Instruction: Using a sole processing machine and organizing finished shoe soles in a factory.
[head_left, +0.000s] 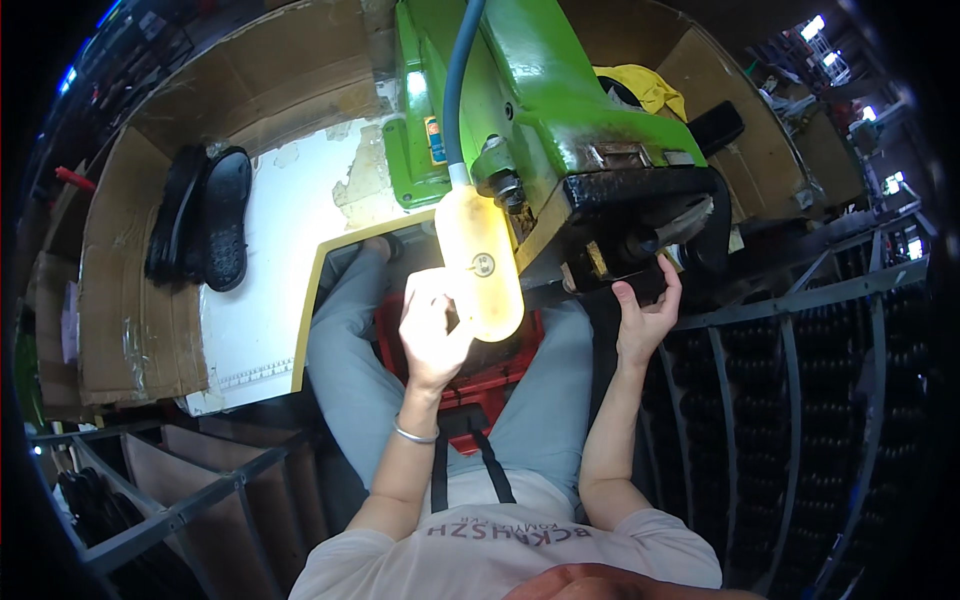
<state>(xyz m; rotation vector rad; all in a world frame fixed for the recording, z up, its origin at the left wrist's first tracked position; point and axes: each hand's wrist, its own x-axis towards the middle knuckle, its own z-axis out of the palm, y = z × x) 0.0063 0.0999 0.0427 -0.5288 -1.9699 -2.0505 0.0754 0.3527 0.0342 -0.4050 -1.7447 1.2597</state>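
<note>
I sit in front of a green machine [540, 90] with a black, worn head [640, 190]. My left hand [432, 330] is raised and grips the side of a yellowish lamp shade [480, 255] that hangs on a blue-grey flexible arm [455, 80]. My right hand [645, 315] reaches up under the black head, fingers touching a dark piece [640, 282] at its lower edge. A metal bangle [415, 433] is on my left wrist.
A red crate [480, 385] sits between my knees. A pair of black shoe soles [205, 215] lies on the white bench top at the left, beside cardboard walls [130, 290]. Metal racks with dark items [800, 400] stand at the right, and another rack at the lower left.
</note>
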